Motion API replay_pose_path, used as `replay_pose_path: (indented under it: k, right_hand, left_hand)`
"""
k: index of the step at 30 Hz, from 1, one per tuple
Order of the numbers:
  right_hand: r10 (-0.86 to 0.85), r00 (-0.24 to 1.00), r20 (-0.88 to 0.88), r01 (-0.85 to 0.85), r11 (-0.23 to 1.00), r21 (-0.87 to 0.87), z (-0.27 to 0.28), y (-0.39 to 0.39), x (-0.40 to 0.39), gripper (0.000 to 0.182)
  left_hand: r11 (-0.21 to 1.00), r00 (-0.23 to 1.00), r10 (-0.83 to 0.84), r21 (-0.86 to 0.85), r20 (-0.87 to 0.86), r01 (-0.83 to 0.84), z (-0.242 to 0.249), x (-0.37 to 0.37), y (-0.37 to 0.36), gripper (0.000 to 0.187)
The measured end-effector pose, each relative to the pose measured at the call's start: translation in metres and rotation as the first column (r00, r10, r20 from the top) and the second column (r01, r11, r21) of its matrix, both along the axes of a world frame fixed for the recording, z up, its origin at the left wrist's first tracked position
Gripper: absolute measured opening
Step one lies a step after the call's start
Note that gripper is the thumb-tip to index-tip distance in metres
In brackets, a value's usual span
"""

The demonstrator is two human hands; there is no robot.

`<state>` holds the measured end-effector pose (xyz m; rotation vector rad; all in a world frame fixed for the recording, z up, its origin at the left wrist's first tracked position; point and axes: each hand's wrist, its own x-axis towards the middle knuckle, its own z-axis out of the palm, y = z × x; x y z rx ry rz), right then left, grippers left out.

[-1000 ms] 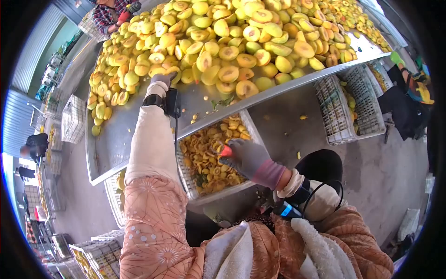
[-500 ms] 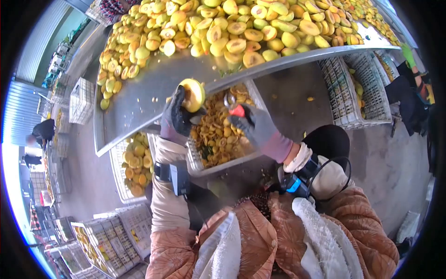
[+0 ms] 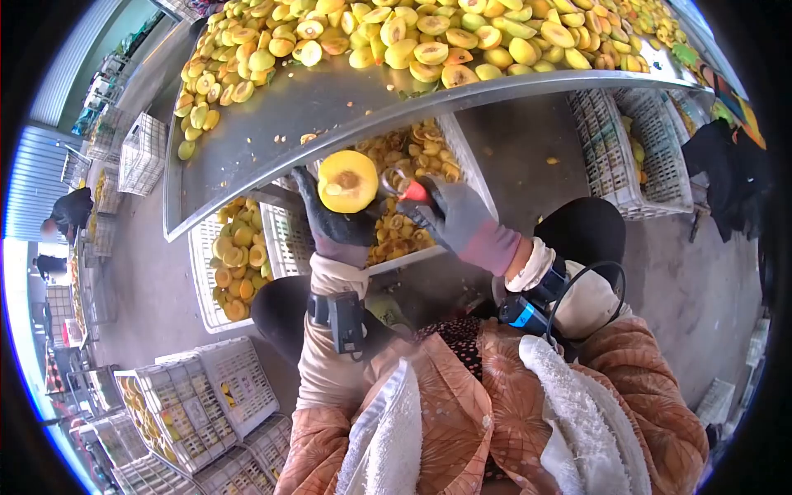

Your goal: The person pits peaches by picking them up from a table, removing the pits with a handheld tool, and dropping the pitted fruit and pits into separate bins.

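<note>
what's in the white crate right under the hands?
The white crate holds a heap of orange-yellow fruit scraps. The left hand with its peach half, and the right hand with its red-handled tool, cover the crate's middle; the table edge hides its far end.

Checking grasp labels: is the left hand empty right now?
No, the left hand grips a halved yellow fruit, cut face up, above the white crate.
</note>
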<state>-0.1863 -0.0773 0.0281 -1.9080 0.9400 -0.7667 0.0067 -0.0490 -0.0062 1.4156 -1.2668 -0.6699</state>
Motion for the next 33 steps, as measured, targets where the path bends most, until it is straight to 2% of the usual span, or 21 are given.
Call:
replay_pose_path:
  k: [1,2,3,4,7,8,9,11,16,18,19,20,21,22,23,24,25,27,28,30,33]
  right_hand:
    - [-0.011,0.999,-0.032,0.009,0.997,-0.073,0.005,0.002,0.001,0.035]
    - [-0.029,0.998,-0.064,0.019,0.989,-0.145,0.008,0.003,0.001,0.035]
    - [-0.037,0.997,-0.066,0.027,0.99,-0.139,0.008,0.003,0.001,0.035]
    - [-0.033,0.996,-0.081,0.015,0.978,-0.21,0.007,0.002,0.002,0.034]
    - [-0.024,0.994,-0.105,-0.012,0.946,-0.323,0.007,0.0,0.0,0.033]
    - [-0.014,0.993,-0.118,-0.031,0.926,-0.375,0.008,-0.001,-0.001,0.033]
    - [-0.014,0.993,-0.117,-0.031,0.927,-0.373,0.009,-0.004,-0.003,0.033]
    - [-0.005,0.931,-0.366,-0.113,0.947,-0.301,0.009,-0.011,-0.009,0.035]
    - [-0.04,0.956,-0.291,-0.056,0.948,-0.315,0.003,-0.008,-0.008,0.034]
    - [-0.032,0.968,-0.251,-0.058,0.937,-0.343,0.0,-0.005,-0.006,0.032]
    - [-0.025,0.977,-0.214,-0.051,0.939,-0.341,-0.004,-0.006,-0.005,0.031]
    - [-0.017,0.984,-0.178,-0.045,0.94,-0.339,-0.006,-0.006,-0.004,0.03]
    - [-0.017,0.984,-0.179,-0.045,0.94,-0.338,-0.005,-0.007,-0.004,0.03]
    - [-0.007,0.971,-0.239,-0.07,0.947,-0.313,-0.002,-0.007,-0.004,0.035]
    - [0.004,0.955,-0.296,-0.093,0.954,-0.286,-0.001,-0.008,-0.003,0.042]
    - [0.005,0.955,-0.296,-0.094,0.953,-0.287,-0.002,-0.008,-0.002,0.042]
    - [-0.001,0.962,-0.272,-0.083,0.951,-0.298,-0.004,-0.007,-0.001,0.035]
    - [-0.009,0.969,-0.247,-0.07,0.949,-0.308,-0.003,-0.006,0.0,0.03]
    - [-0.002,0.962,-0.272,-0.075,0.959,-0.273,0.002,-0.005,0.001,0.03]
    - [0.004,0.955,-0.296,-0.077,0.969,-0.234,0.004,-0.001,0.003,0.03]
    - [-0.002,0.961,-0.277,-0.059,0.975,-0.212,0.0,0.001,0.004,0.031]
  left_hand:
    - [0.994,0.928,0.091,-0.096,0.362,-0.06,-0.002,-0.007,-0.002,0.057]
    - [0.995,0.929,0.082,-0.089,0.361,-0.053,-0.004,-0.014,0.0,0.057]
    - [0.995,0.969,0.058,-0.067,-0.241,-0.076,0.01,-0.027,0.003,0.05]
    - [0.996,0.655,0.034,-0.028,-0.755,-0.084,0.019,-0.034,0.004,0.044]
    - [0.996,0.843,0.037,-0.048,-0.536,-0.075,0.022,-0.037,0.0,0.048]
    - [0.996,0.844,0.039,-0.043,-0.534,-0.073,0.026,-0.037,0.0,0.048]
    - [0.997,0.739,0.078,0.031,-0.669,-0.078,0.034,-0.038,0.0,0.052]
    - [0.984,0.466,0.177,0.169,-0.867,-0.058,0.046,-0.037,0.0,0.061]
    - [0.987,0.495,0.156,0.147,-0.855,-0.058,0.03,-0.028,-0.004,0.071]
    - [0.99,0.749,0.135,0.067,-0.649,-0.121,0.017,-0.032,0.0,0.068]
    - [0.991,0.749,0.135,0.069,-0.649,-0.119,0.016,-0.033,0.001,0.068]
    - [0.992,0.926,0.104,-0.029,-0.364,-0.123,0.016,-0.034,0.003,0.065]
    - [0.988,0.995,0.09,-0.123,-0.036,-0.094,0.02,-0.037,0.003,0.063]
    - [0.988,0.995,0.091,-0.123,-0.039,-0.095,0.026,-0.04,0.005,0.063]
    - [0.992,0.922,0.041,-0.096,-0.385,-0.084,0.034,-0.044,0.006,0.063]
    - [0.995,0.731,-0.003,-0.074,-0.682,-0.065,0.039,-0.045,0.006,0.063]
    - [0.995,0.731,-0.002,-0.074,-0.683,-0.066,0.034,-0.043,0.005,0.063]
    - [0.997,0.91,-0.022,-0.078,-0.414,-0.012,0.025,-0.038,0.001,0.064]
    - [0.997,0.91,-0.024,-0.078,-0.414,-0.01,0.025,-0.038,0.0,0.064]
    - [0.998,0.728,0.03,-0.016,-0.685,-0.056,0.03,-0.042,-0.001,0.065]
    - [0.987,0.646,0.042,0.133,-0.763,0.094,0.047,-0.046,0.005,0.051]
